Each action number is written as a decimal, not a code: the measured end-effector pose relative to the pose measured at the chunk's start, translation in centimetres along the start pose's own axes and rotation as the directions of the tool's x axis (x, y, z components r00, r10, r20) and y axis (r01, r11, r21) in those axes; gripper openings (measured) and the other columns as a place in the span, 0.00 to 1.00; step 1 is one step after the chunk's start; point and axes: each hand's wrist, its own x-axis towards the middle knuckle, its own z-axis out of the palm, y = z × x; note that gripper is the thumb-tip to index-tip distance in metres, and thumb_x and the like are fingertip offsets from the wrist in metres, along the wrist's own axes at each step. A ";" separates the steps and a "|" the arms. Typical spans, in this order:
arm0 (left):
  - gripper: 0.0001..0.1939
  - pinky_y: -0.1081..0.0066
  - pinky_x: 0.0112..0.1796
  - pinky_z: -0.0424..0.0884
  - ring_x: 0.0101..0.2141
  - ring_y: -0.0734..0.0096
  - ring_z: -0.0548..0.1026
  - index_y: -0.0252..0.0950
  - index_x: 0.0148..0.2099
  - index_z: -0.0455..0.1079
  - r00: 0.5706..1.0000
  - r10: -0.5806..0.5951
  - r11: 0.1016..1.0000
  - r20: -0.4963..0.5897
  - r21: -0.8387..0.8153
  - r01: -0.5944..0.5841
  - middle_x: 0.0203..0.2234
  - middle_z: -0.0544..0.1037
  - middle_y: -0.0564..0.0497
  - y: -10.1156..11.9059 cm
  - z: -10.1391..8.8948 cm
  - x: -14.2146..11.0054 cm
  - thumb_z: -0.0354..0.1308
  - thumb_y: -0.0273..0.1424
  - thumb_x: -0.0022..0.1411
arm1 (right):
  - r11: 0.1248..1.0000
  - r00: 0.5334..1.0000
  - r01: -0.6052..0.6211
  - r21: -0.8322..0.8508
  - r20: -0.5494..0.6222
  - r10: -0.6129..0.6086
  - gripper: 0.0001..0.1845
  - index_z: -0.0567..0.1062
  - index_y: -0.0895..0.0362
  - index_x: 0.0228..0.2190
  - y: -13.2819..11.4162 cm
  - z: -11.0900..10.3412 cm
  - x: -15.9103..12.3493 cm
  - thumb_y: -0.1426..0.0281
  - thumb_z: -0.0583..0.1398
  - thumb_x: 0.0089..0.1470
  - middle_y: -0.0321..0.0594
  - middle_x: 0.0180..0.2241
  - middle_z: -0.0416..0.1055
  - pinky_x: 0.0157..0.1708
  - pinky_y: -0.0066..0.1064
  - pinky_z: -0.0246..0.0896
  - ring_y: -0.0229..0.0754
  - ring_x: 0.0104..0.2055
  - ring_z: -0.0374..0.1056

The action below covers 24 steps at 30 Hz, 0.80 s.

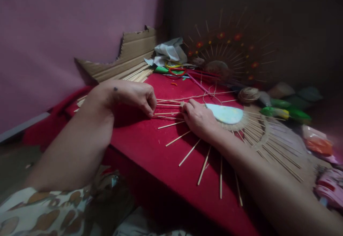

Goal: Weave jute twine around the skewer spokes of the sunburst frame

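Note:
A half-round fan of thin wooden sticks (221,177) spreads from a pale blue-green half disc (226,114), with twine woven between the sticks in a band (259,143) on its right side. My right hand (199,118) is closed over the sticks at the fan's left side, by the end of the woven part. To the left, my left hand (142,98) is pinched beside the stick ends, with a strand of twine (168,117) running from its fingers toward my right hand. The fingertips of my right hand are partly hidden.
A twine ball (248,95) lies behind the fan. Scissors with red handles (177,71), a stick bundle (139,72) and cardboard (128,55) are at the back left. A pink glue gun (331,186) and green bottles (291,111) sit at right. A decorated stick fan (221,50) stands behind.

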 end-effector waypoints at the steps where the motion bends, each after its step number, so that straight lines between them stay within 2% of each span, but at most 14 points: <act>1: 0.09 0.75 0.25 0.59 0.22 0.75 0.65 0.36 0.26 0.76 1.000 -0.004 1.000 -0.026 0.025 0.004 0.18 0.72 0.54 -0.2 0.0 0.1 0.60 0.36 0.50 | 1.000 1.000 0.004 0.003 -0.003 -0.004 0.10 0.70 0.59 0.39 0.0 0.0 0.0 0.72 0.49 0.62 0.46 0.40 0.68 0.26 0.31 0.46 0.42 0.35 0.64; 4: 0.10 0.75 0.24 0.56 0.21 0.76 0.63 0.35 0.26 0.75 0.991 0.043 0.997 -0.130 0.075 -0.034 0.17 0.69 0.55 -0.7 -0.2 0.0 0.59 0.37 0.51 | 1.000 1.000 0.016 0.014 -0.009 -0.016 0.10 0.70 0.59 0.39 0.1 0.1 -0.1 0.72 0.49 0.62 0.46 0.40 0.68 0.27 0.31 0.47 0.41 0.35 0.64; 7: 0.11 0.75 0.25 0.56 0.22 0.76 0.63 0.35 0.27 0.74 0.957 0.122 0.989 -0.264 0.114 -0.094 0.18 0.69 0.55 -0.5 -0.3 -0.1 0.57 0.37 0.53 | 0.999 1.000 0.024 0.026 -0.014 -0.023 0.10 0.70 0.59 0.38 0.1 0.2 -0.3 0.72 0.50 0.62 0.45 0.39 0.68 0.27 0.31 0.47 0.41 0.35 0.64; 12: 0.11 0.74 0.29 0.57 0.24 0.77 0.64 0.33 0.29 0.73 0.837 0.178 0.973 -0.517 0.219 -0.071 0.20 0.70 0.54 0.5 0.4 1.0 0.56 0.36 0.55 | 0.996 0.997 0.053 0.070 -0.059 -0.049 0.08 0.70 0.58 0.37 0.0 0.3 -0.5 0.73 0.52 0.61 0.43 0.38 0.69 0.29 0.31 0.50 0.40 0.35 0.64; 18: 0.11 0.73 0.30 0.58 0.26 0.74 0.66 0.32 0.31 0.74 0.718 0.207 0.968 -0.665 0.244 -0.053 0.23 0.74 0.51 0.5 1.8 4.0 0.55 0.35 0.57 | 0.954 0.991 0.133 0.269 -0.065 -0.120 0.07 0.70 0.59 0.38 0.0 -0.1 -0.8 0.69 0.56 0.58 0.42 0.37 0.70 0.35 0.29 0.56 0.40 0.37 0.65; 21: 0.11 0.73 0.30 0.58 0.26 0.75 0.66 0.32 0.31 0.75 0.706 0.184 0.974 -0.684 0.225 -0.036 0.23 0.74 0.51 0.2 2.0 4.4 0.56 0.34 0.56 | 0.937 0.987 0.158 0.312 -0.078 -0.140 0.07 0.71 0.58 0.38 0.2 -0.2 -0.9 0.72 0.56 0.57 0.41 0.36 0.69 0.34 0.28 0.57 0.38 0.35 0.65; 24: 0.11 0.73 0.29 0.58 0.25 0.75 0.67 0.32 0.32 0.76 0.740 0.131 0.982 -0.660 0.189 -0.005 0.23 0.75 0.51 0.2 1.9 4.3 0.56 0.33 0.56 | 0.919 0.985 0.165 0.357 -0.097 -0.140 0.07 0.72 0.58 0.38 0.2 -0.2 -1.0 0.73 0.55 0.57 0.40 0.36 0.68 0.33 0.28 0.57 0.36 0.33 0.64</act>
